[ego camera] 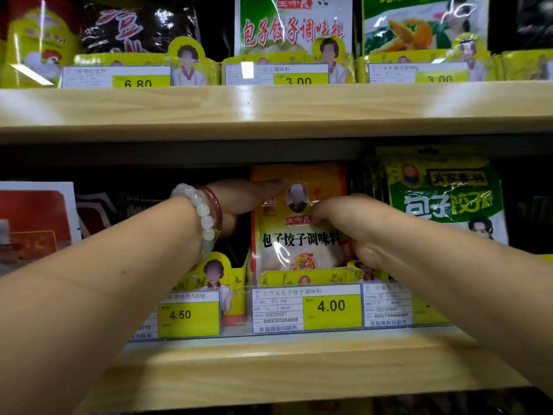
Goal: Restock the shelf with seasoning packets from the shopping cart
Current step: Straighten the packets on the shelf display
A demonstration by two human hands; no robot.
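**On the lower shelf: both hands on the orange seasoning packet**

On the lower shelf, mid-frame, the orange-yellow seasoning packet point(299, 223) stands upright in its yellow display tray point(302, 277), right above the 4.00 price tag point(330, 307). Your left hand point(242, 202) is against the packet's upper left edge, fingers reaching along its top; how far they curl behind it you can't tell. Your right hand point(353, 226) has fingers curled on the packet's right side, thumb near the lower right corner, gripping it. Left wrist wears a pale bead bracelet point(200, 217) and a red bangle point(215, 205). Just right of the packet: a green packet point(446, 196), upright. Left: the 4.50 tag point(188, 314), and a red-and-white box point(36, 214) at far left. The upper shelf point(275, 106) carries more packets with tags 6.80 point(137, 82) and 3.00 point(299, 80).
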